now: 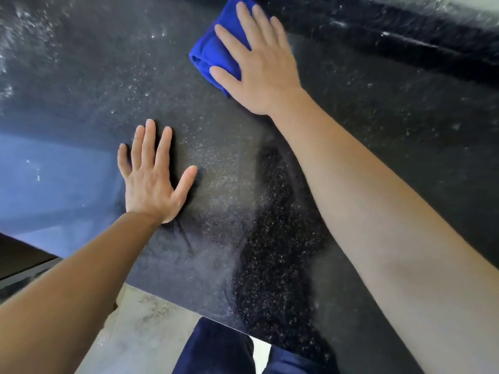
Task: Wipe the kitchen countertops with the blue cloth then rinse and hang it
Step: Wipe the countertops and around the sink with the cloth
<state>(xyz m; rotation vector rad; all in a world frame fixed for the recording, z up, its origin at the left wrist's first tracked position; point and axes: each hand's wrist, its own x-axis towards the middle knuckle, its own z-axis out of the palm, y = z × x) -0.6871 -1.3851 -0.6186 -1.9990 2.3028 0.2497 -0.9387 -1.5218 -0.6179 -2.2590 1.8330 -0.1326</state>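
The folded blue microfibre cloth (213, 49) is cut off at the top of the frame and partly hidden under the right hand (259, 66), which presses it with straight, spread fingers against the far part of the black speckled stone countertop (378, 125). The left hand (151, 179) rests flat and unclenched on the counter, apart from the cloth. A blurred raised back ledge (405, 28) runs just beyond the cloth, and pale floor (145, 336) shows below.

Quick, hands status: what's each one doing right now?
Left hand: open, flat on the countertop, holding nothing.
Right hand: open, fingers straight, pressing the blue cloth onto the countertop.
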